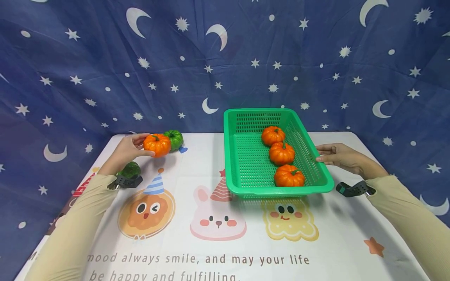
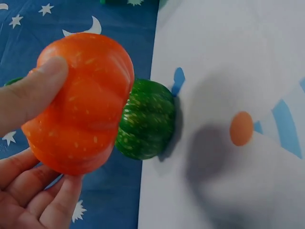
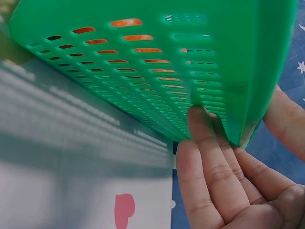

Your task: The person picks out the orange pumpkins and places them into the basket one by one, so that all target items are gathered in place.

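Note:
My left hand [image 1: 131, 150] pinches an orange pumpkin [image 1: 157, 145] between thumb and fingers. In the left wrist view this pumpkin [image 2: 81, 105] is held above the table, partly in front of a green pumpkin [image 2: 147, 119]. At the right, my right hand [image 1: 339, 157] grips the side of a green plastic basket [image 1: 232, 187]. Its thumb lies over the rim, while the fingers [image 3: 214, 162] lie against the perforated outer wall. Inside the basket, three orange pumpkins [image 1: 282, 153] sit in a row along the right side.
Another green pumpkin [image 1: 130, 170] is beside the left wrist, partly hidden by the wrist strap. A white tablecloth [image 1: 197, 171] with printed cartoon figures covers the table. Behind its far edge hangs a blue curtain [image 1: 246, 47] with moons and stars.

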A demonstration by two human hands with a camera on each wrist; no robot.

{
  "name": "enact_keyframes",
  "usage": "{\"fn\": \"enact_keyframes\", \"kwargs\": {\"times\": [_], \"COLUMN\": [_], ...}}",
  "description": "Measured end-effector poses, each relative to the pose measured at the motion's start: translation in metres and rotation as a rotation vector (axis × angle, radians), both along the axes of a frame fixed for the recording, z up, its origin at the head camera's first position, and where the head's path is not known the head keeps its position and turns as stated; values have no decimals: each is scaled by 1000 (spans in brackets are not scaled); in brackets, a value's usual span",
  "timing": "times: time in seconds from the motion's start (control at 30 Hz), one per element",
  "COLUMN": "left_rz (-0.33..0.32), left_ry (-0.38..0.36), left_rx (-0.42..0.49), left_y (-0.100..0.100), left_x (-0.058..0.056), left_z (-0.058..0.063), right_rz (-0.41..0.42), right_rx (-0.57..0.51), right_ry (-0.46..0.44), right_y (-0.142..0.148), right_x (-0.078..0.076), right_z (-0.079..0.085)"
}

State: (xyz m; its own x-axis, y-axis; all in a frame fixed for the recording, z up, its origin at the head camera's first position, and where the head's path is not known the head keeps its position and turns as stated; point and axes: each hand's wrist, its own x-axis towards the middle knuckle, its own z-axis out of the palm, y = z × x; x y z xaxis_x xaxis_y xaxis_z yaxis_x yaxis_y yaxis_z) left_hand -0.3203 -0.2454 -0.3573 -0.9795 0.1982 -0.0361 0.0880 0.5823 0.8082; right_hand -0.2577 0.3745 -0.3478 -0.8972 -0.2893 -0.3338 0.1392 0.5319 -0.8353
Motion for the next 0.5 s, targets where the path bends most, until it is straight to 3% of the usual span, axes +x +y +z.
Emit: {"fn": "enact_keyframes", "kwargs": {"times": [0.2, 0.5], "left_rz": [-15, -69], "left_ry": [-44, 4], "left_rx": [16, 31], "left_y": [8, 20], "left_x": [-4, -13], "left_z": [13, 31], "right_rz": [6, -6], "right_rx": [18, 8], "right_ry": [2, -3], "right_y": [-1, -2], "right_x": [1, 1], "right_z": [1, 2]}}
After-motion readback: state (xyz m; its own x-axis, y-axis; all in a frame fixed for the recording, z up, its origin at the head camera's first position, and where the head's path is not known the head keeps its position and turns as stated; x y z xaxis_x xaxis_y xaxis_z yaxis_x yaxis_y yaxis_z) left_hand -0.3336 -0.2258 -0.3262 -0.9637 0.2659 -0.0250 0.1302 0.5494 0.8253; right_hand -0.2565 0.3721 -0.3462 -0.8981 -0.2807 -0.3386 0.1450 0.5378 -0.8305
